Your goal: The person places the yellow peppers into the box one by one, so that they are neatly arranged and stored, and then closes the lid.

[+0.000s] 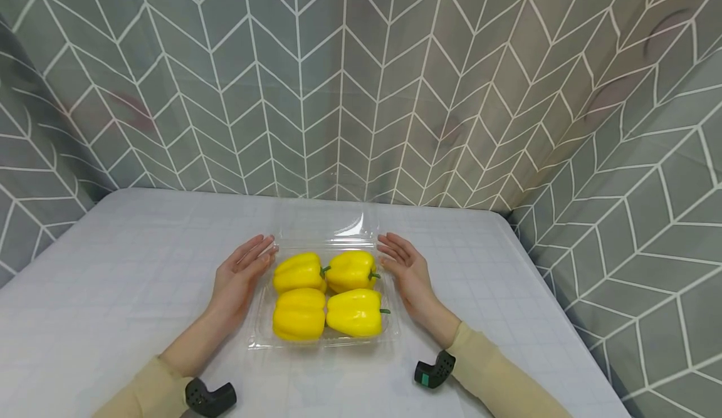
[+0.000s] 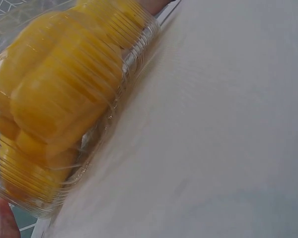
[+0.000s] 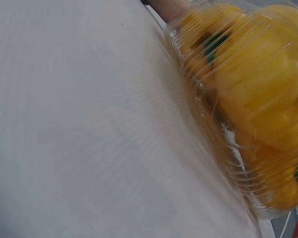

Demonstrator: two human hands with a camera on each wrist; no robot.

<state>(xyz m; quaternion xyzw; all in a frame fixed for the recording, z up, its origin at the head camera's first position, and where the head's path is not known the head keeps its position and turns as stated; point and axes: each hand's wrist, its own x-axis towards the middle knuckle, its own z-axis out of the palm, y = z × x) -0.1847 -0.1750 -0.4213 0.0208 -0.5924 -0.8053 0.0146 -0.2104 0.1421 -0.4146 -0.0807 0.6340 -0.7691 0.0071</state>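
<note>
Several yellow bell peppers with green stems lie in two rows inside a clear plastic clamshell box. Its transparent lid stands open at the back. Along the box's left side is my left hand, fingers extended, fingertips at the back left corner by the hinge. My right hand mirrors it on the right, fingertips close to the back right corner. Both wrist views show the ridged side wall of the box, with peppers behind it. Neither hand grips anything.
A white cloth covers the table. Grey curtains with a white chevron pattern hang behind it and on both sides. Each wrist wears a black camera mount.
</note>
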